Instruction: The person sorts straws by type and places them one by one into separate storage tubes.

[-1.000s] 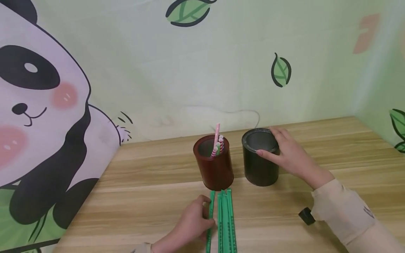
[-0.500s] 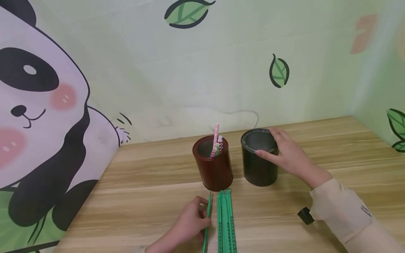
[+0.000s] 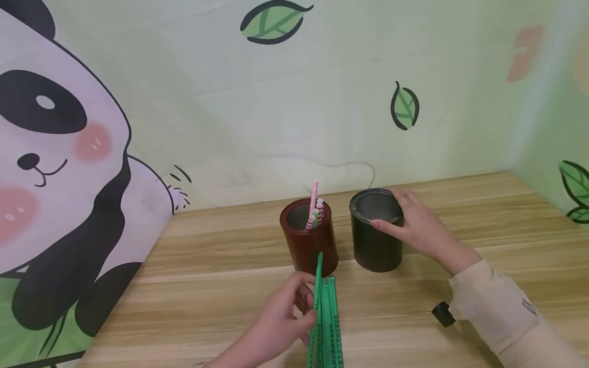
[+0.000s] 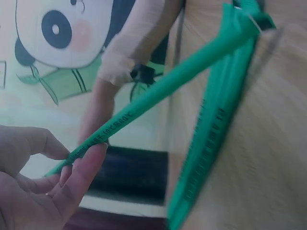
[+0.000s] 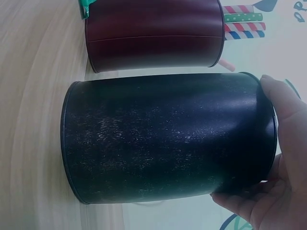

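Between the thumb and fingers of my left hand (image 3: 281,319) is a green paper-wrapped straw (image 4: 158,93) with dark print on it. One end tilts up in front of the dark red cup (image 3: 306,250) in the head view. Several more green wrapped straws (image 3: 329,322) lie side by side on the wooden table, just right of that hand. My right hand (image 3: 421,227) grips the rim of a black cup (image 5: 168,139), thumb on the near side and fingers at the far right. The black cup stands upright on the table, its inside showing no straws.
Several patterned paper straws (image 3: 314,199) lean inside the dark red cup, left of the black one. A printed panda backdrop (image 3: 221,102) rises behind the table (image 3: 211,245). A small black object (image 3: 443,314) sits by the right sleeve.
My left hand has lifted one green straw off the table and moved it right and up, over the other green straws. The right hand stays on the black cup.
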`<action>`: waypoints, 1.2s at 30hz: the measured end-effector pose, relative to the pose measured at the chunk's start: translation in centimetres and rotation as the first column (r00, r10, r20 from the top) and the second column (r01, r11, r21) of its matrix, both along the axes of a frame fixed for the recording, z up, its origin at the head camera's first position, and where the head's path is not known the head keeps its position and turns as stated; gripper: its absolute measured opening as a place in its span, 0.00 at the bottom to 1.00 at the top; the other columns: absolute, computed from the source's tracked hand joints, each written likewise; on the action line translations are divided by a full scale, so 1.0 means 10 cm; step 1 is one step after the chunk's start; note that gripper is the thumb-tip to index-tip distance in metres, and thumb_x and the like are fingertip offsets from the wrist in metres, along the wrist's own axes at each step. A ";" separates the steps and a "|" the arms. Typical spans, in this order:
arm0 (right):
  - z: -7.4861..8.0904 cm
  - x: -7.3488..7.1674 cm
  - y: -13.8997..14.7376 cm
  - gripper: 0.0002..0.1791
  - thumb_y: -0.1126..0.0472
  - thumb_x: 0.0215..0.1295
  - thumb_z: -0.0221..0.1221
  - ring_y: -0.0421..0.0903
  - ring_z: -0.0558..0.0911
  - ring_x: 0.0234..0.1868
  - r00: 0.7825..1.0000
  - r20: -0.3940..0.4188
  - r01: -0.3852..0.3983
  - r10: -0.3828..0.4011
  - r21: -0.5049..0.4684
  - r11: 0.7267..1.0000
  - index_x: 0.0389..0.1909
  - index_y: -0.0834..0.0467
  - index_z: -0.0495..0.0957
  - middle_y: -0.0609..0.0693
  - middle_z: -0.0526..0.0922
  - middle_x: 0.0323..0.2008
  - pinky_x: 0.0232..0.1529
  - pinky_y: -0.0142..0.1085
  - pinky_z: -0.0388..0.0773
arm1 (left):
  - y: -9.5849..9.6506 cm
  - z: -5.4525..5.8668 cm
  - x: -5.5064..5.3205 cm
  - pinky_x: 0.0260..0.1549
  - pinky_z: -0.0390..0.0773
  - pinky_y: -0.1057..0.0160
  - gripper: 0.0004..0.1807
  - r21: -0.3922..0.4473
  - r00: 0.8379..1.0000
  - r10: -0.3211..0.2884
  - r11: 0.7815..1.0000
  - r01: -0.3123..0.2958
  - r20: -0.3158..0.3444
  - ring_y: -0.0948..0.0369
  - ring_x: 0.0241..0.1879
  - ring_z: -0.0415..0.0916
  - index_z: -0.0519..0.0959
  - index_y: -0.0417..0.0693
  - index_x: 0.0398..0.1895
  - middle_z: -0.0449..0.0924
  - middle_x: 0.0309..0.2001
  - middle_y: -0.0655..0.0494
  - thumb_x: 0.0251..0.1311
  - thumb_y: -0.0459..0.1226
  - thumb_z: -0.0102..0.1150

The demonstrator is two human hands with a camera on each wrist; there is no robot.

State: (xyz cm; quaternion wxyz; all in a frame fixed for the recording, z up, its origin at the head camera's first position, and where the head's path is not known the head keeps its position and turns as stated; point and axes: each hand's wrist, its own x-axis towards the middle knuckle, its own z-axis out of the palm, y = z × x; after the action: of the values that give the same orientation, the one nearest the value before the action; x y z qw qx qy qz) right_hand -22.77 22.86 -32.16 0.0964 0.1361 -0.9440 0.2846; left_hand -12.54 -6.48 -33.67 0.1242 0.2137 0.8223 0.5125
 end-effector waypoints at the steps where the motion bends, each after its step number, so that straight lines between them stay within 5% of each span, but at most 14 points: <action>1: 0.00 0.00 0.00 0.50 0.35 0.62 0.55 0.66 0.69 0.61 1.000 -0.001 0.001 -0.001 0.000 1.000 0.70 0.69 0.53 0.70 0.62 0.65 0.57 0.62 0.70 | 0.03 0.04 0.01 0.19 0.81 0.61 0.24 -0.002 1.000 -0.012 1.000 0.012 -0.022 0.65 0.32 0.71 0.65 0.40 0.56 0.70 0.37 0.48 0.55 0.22 0.52; 8: -0.02 0.00 0.02 0.49 0.36 0.61 0.57 0.64 0.72 0.58 1.000 -0.024 0.006 -0.006 -0.003 1.000 0.69 0.70 0.56 0.69 0.65 0.62 0.56 0.60 0.72 | 0.22 0.31 0.00 0.20 0.80 0.67 0.23 0.002 0.976 -0.025 1.000 0.026 -0.217 0.67 0.31 0.73 0.65 0.43 0.55 0.71 0.37 0.46 0.56 0.22 0.51; 14: -0.03 0.00 0.03 0.49 0.36 0.60 0.58 0.63 0.73 0.57 0.999 -0.029 0.015 -0.015 -0.007 1.000 0.68 0.69 0.57 0.68 0.67 0.60 0.56 0.59 0.73 | 0.36 0.59 -0.16 0.23 0.78 0.70 0.23 -0.019 0.906 -0.003 1.000 -0.006 -0.424 0.66 0.26 0.72 0.66 0.42 0.55 0.73 0.33 0.50 0.54 0.24 0.54; 21: -0.02 0.00 0.03 0.49 0.35 0.60 0.57 0.62 0.73 0.56 1.000 -0.017 0.014 -0.014 -0.021 1.000 0.69 0.69 0.57 0.67 0.68 0.59 0.55 0.59 0.73 | 0.50 0.88 -0.45 0.21 0.76 0.70 0.23 0.021 0.786 0.051 0.999 -0.049 -0.616 0.59 0.28 0.75 0.63 0.38 0.56 0.75 0.32 0.47 0.56 0.25 0.53; 28: -0.01 0.00 0.03 0.50 0.35 0.60 0.58 0.63 0.73 0.56 1.000 -0.020 0.013 -0.013 -0.013 1.000 0.68 0.69 0.57 0.68 0.68 0.59 0.55 0.59 0.73 | 0.60 1.16 -0.71 0.26 0.79 0.69 0.22 0.094 0.687 0.147 0.989 -0.114 -0.711 0.58 0.32 0.77 0.61 0.39 0.56 0.75 0.35 0.46 0.59 0.26 0.52; 36: 0.00 0.00 0.01 0.50 0.34 0.60 0.57 0.62 0.73 0.57 1.000 -0.001 0.008 -0.008 -0.028 1.000 0.69 0.68 0.56 0.67 0.67 0.60 0.55 0.58 0.73 | 0.76 1.29 -0.87 0.32 0.83 0.67 0.22 0.137 0.504 0.184 0.982 -0.130 -0.844 0.55 0.35 0.78 0.60 0.37 0.56 0.73 0.35 0.44 0.60 0.25 0.53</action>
State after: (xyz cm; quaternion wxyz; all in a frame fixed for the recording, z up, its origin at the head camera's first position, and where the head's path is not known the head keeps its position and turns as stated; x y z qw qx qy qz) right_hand -22.73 23.00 -32.16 0.0997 0.1313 -0.9404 0.2973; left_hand -21.24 1.15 -20.78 -0.3474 0.3651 0.7787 0.3737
